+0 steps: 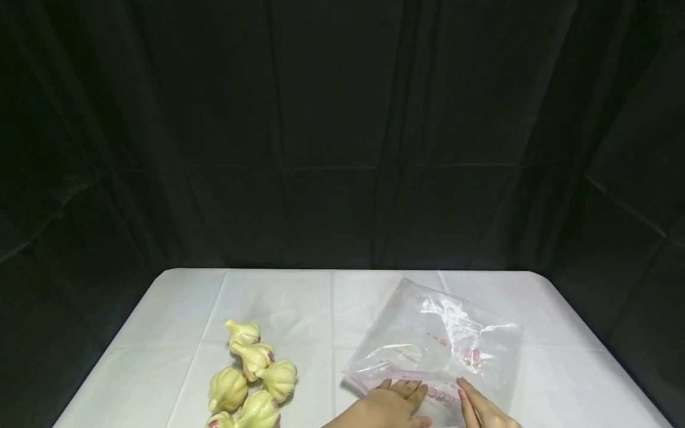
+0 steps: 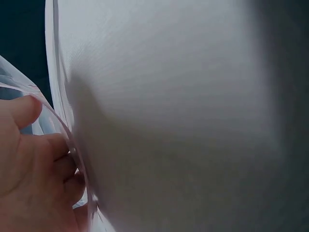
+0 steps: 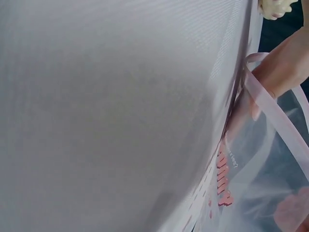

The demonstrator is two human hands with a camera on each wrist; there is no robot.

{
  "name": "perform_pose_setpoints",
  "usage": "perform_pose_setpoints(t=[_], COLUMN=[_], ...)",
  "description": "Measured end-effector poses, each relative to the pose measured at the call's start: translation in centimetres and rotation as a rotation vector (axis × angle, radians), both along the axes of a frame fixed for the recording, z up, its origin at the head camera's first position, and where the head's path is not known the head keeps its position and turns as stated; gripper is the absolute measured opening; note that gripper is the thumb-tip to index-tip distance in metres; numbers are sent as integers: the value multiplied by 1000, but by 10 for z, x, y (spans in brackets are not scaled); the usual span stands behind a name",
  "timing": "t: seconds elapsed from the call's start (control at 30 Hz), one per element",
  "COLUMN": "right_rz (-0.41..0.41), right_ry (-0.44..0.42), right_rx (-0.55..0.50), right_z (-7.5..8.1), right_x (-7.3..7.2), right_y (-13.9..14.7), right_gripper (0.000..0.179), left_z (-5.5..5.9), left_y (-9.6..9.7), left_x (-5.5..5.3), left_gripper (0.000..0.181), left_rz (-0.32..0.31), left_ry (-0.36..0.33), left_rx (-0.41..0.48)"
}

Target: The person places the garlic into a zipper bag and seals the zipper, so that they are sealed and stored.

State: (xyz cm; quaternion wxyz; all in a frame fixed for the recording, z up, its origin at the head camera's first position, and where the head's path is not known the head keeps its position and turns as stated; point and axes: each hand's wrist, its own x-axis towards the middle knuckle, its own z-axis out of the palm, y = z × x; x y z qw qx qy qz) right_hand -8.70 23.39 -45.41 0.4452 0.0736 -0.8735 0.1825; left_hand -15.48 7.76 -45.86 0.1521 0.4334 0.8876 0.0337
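Note:
A clear plastic zip bag with a pink strip along its opening and pink print lies on the right half of the table. My left hand is at the opening with its fingers extended and spread. In the right wrist view the left hand reaches past the pink strip into the mouth. My right hand pinches the bag's near edge, right of the left hand; its lower part is cut off. In the left wrist view, fingers meet the pink rim.
Several garlic bulbs lie in a cluster on the left, the nearest cut off by the frame. A white cloth covers the table. Black curtains hang behind it and along both sides.

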Motion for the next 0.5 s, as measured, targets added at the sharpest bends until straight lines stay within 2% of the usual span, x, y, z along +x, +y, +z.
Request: perform_pose_setpoints(t=[0.2, 0.43, 0.47, 0.5], right_rz=[15, -4, 6, 59], right_ry=[-5, -16, -27, -3], right_rx=[-28, -60, 4, 60], right_z=[6, 13, 13, 13], right_x=[4, 7, 9, 9], right_y=[0, 1, 3, 6], right_gripper=[15, 18, 20, 25], left_z=[1, 1, 0, 0], left_y=[-1, -3, -4, -4], left_x=[0, 2, 2, 2], left_gripper=[62, 62, 62, 62], left_rz=[-29, -23, -24, -26], left_ry=[32, 14, 16, 16], left_rx=[-25, -26, -29, -28])
